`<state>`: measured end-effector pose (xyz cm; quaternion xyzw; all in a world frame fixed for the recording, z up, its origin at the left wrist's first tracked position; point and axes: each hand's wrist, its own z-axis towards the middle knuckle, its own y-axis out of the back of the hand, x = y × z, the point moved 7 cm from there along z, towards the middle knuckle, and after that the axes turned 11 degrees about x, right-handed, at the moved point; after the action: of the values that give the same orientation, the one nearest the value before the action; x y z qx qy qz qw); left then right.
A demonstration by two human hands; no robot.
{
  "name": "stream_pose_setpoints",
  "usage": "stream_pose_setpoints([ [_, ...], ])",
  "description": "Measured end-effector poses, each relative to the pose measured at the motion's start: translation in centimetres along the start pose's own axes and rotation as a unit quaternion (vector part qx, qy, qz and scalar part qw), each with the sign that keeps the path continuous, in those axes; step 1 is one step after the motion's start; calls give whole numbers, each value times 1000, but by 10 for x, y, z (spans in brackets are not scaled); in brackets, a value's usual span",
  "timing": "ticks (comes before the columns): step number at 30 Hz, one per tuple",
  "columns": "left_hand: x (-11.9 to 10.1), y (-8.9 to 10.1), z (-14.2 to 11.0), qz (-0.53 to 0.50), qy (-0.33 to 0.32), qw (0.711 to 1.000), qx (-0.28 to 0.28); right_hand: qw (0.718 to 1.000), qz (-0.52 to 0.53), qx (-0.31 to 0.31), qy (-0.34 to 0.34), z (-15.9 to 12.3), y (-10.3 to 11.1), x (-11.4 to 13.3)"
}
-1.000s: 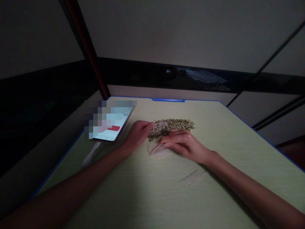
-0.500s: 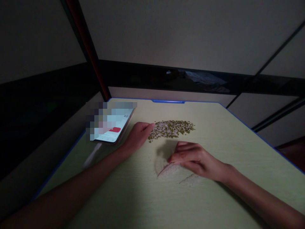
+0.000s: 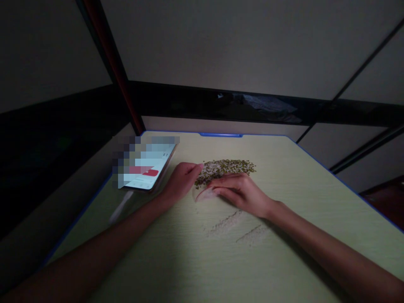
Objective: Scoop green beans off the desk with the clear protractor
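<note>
A spread-out pile of small green beans mixed with pale grains (image 3: 232, 166) lies on the table. My right hand (image 3: 241, 191) is at the pile's near edge, its fingers closed on a thin, clear, round-edged plastic piece (image 3: 205, 193). That piece is tilted, with its lower edge close to or touching the table. Beside the pile's left end rests my left hand (image 3: 186, 176), fingers curled and thumb tip at the beans. Whatever its fingers may hold is hidden. Nearer to me, two thin streaks of pale grains (image 3: 225, 223) lie on the table, below my right hand.
A phone (image 3: 148, 168) with a lit, partly blurred screen stands propped at the table's left, a white cable (image 3: 121, 207) running from it. The pale table (image 3: 176, 265) has a blue rim and a blue handle (image 3: 221, 135) at the far edge. Cabinet panels (image 3: 236, 46) rise behind.
My right hand has moved away from me and slightly left, carrying the clear piece from the near streak to the pile. The streak it covered now shows. My left hand has stayed by the pile.
</note>
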<state>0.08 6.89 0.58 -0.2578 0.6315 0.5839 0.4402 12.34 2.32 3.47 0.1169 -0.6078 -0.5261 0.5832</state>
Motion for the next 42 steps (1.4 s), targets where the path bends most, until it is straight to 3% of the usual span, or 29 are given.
stream_pose_setpoints([
  [5, -1, -1, -1, -3, 4, 1000, 7, 998, -11, 24, 48, 6, -11, 14],
  [14, -3, -1, -4, -1, 18, 1000, 4, 989, -4, 122, 88, -25, -16, 35],
  [24, -1, 0, -3, 2, 12, 1000, 4, 997, -36, -19, -61, -4, 8, -15],
  [36, 0, -1, -2, 11, 6, 1000, 5, 987, -63, -71, -127, -4, 6, -18],
  [42, -2, -1, -2, 10, 0, 1000, 7, 988, -76, -70, -112, -1, 4, -16],
])
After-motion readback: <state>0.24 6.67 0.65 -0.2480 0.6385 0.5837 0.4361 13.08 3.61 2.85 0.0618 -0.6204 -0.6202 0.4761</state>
